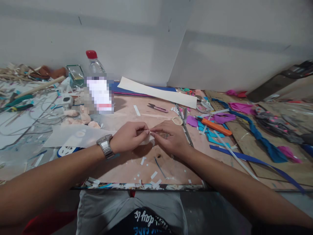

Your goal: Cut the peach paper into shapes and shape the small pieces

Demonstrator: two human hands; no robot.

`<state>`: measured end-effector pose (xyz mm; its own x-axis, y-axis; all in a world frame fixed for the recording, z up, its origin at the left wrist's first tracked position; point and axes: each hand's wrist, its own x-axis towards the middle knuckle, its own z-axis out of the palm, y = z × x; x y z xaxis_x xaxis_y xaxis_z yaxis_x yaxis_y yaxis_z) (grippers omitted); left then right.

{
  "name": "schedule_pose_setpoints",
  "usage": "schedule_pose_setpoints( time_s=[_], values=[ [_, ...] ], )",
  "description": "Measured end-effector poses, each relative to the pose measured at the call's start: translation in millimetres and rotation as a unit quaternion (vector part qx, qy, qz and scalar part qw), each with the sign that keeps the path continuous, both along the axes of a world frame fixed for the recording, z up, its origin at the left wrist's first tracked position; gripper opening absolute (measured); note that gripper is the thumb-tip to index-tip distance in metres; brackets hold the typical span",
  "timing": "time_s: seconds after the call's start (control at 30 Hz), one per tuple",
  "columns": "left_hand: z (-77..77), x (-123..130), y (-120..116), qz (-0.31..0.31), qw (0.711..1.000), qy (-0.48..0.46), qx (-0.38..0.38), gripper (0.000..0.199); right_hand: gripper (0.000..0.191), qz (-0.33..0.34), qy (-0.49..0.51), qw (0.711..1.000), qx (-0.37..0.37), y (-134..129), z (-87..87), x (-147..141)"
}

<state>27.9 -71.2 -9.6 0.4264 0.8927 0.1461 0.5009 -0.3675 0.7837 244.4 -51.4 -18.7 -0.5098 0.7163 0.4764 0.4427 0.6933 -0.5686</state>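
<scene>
Bare left hand [129,135] and right hand [171,137] are over the pinkish wooden bench [176,171], both sets of fingers pinched on a thin pale strand [150,131] between them. Orange plastic utility knife [216,126] is around 3 o'clock from there, small pink-handled snips [158,108] at 12, long cream strip [158,93] beyond.

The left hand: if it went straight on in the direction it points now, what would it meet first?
Most likely the right hand, directly ahead; a small pale piece is held where the two nearly meet. The exact depth is hard to judge.
</scene>
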Motion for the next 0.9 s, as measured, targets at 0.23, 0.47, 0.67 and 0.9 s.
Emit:
schedule_pose_setpoints(
  time_s=[0.23,0.47,0.67,0.9],
  values=[
    [-2.2,-1.0,-0.3,-0.018,0.999,-0.029,-0.006,0.027,0.011,0.007,0.014,1.0,0.019,0.4,-0.7,0.6],
    [0.4,1.2,-1.1,-0.005,0.999,0.005,0.031,0.024,0.01,-0.011,-0.005,1.0,0.014,0.4,-1.7,0.0],
    [0.4,1.2,-2.6,0.001,1.0,-0.005,0.025,0.027,0.01,-0.009,-0.009,0.999,0.032,0.2,-0.6,0.0],
    [1.2,-1.0,-1.5,-0.014,0.998,0.019,0.051,0.025,0.011,-0.045,0.011,0.999,0.028,-1.8,0.5,0.9]
  ],
)
